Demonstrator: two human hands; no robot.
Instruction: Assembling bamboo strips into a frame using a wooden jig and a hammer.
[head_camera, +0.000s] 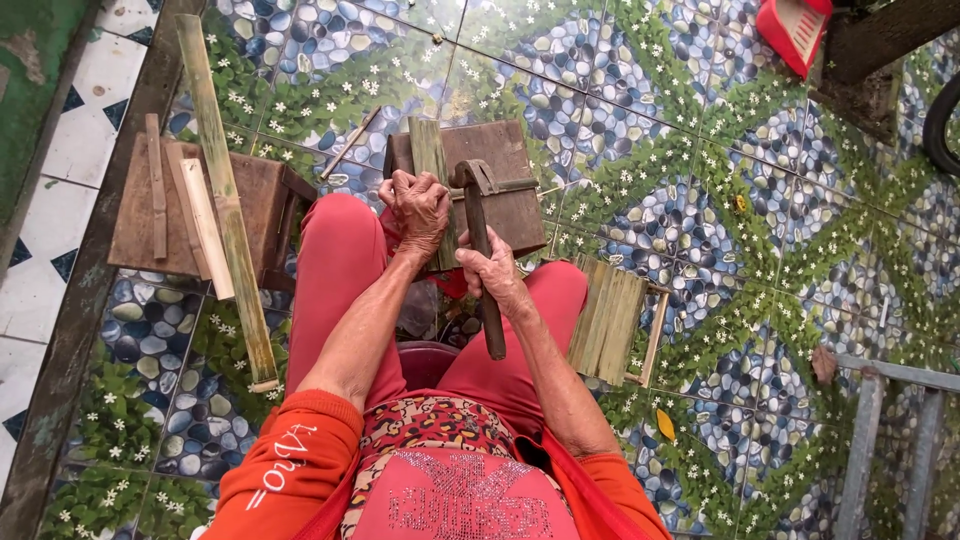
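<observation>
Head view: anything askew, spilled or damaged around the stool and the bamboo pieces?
Nothing spilled or broken. The one oddity is the long bamboo strip, which leans across the left stool onto the tiles. The left hand holds a bamboo piece upright on the wooden block; the right hand grips the knife.

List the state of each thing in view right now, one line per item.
left hand: gripping the bamboo strip, upright on the block
bamboo strip: held upright
right hand: closed on the knife handle
knife: blade against the strip
wooden block: flat on floor
long bamboo pole: lying across the stool
</observation>
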